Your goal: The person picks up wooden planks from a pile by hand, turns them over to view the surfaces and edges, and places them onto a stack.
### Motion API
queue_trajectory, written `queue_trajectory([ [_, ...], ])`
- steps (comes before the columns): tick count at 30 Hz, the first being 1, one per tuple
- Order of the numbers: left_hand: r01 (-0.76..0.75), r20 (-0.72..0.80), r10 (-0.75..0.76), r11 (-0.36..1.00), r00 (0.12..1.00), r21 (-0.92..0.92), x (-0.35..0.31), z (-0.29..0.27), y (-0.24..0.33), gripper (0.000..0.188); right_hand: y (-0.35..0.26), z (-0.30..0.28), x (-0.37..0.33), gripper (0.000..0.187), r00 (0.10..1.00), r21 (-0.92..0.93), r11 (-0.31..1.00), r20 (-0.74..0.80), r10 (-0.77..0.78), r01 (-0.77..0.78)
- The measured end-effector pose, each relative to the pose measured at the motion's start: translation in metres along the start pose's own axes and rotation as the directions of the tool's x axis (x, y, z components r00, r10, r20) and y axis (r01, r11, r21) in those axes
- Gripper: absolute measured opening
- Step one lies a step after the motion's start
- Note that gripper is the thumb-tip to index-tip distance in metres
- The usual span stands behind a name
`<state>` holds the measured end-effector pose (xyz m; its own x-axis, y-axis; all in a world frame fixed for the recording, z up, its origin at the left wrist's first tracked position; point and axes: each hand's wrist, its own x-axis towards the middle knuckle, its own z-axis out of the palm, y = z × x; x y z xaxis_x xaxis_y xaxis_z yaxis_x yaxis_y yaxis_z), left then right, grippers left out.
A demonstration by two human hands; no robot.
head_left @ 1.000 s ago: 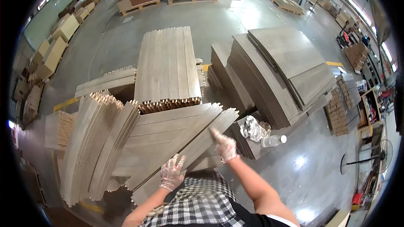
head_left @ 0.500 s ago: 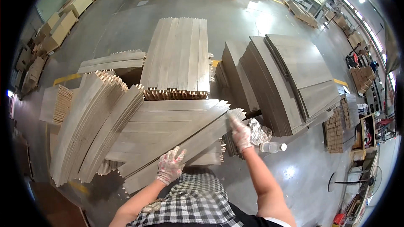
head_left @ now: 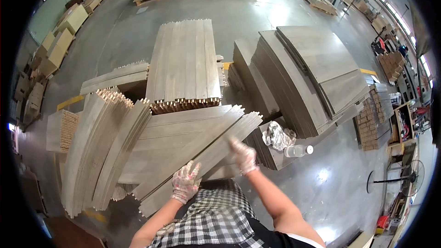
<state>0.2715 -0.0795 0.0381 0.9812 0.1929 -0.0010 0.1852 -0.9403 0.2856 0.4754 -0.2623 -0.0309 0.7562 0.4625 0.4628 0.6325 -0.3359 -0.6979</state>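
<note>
Two long grey-brown wooden boards lie slantwise side by side in front of me, with pale dowel pegs at their ends. My left hand (head_left: 186, 183), in a white glove with reddish marks, rests spread on the nearer board (head_left: 209, 156), close to its lower left end. The farther board (head_left: 186, 158) lies alongside it. In a similar glove, my right hand (head_left: 243, 157) is over the near edge of the same board, its fingers stretched forward and their tips blurred. Whether it touches the wood I cannot tell. Beneath both boards lies a stack of wider boards (head_left: 158, 133).
Tilted stacks of pegged boards (head_left: 96, 142) stand at the left, and another pegged stack (head_left: 183, 59) lies beyond. Large panels (head_left: 321, 64) lean at the right. Crumpled silvery wrapping (head_left: 278, 136) and a clear bottle (head_left: 296, 151) sit right of my hand. A fan (head_left: 409, 177) stands far right.
My right hand has moved left and nearer to me, away from the board's pegged upper right end. My left hand stays on the board. The whole view has shifted slightly.
</note>
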Motion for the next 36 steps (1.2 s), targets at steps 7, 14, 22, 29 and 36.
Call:
queue_trajectory([
  [7, 0.008, 0.027, -0.008, 1.0, 1.0, 0.001, -0.001, -0.004, -0.001, 0.071, -0.029, -0.037, 0.018, 0.06, 0.922, -0.051, 0.977, 0.323, 0.214, -0.209],
  [14, 0.006, 0.0, -0.006, 1.0, 1.0, -0.02, -0.002, -0.006, -0.003, 0.069, -0.007, -0.07, 0.046, 0.026, 0.945, -0.332, 0.909, 0.119, 0.304, -0.251],
  [22, -0.001, -0.019, 0.001, 1.0, 1.0, -0.027, 0.001, -0.002, 0.003, 0.068, 0.059, -0.065, 0.049, 0.037, 0.883, -0.422, 0.796, -0.028, 0.468, -0.435],
  [29, 0.012, -0.003, -0.012, 0.999, 1.0, 0.035, -0.002, -0.001, 0.001, 0.066, 0.039, -0.067, 0.057, 0.055, 0.908, -0.517, 0.809, 0.134, 0.398, -0.278],
  [36, 0.012, 0.007, -0.012, 1.0, 1.0, 0.021, 0.0, -0.003, -0.001, 0.069, 0.045, -0.059, 0.054, 0.058, 0.945, -0.49, 0.857, 0.176, 0.275, -0.158],
])
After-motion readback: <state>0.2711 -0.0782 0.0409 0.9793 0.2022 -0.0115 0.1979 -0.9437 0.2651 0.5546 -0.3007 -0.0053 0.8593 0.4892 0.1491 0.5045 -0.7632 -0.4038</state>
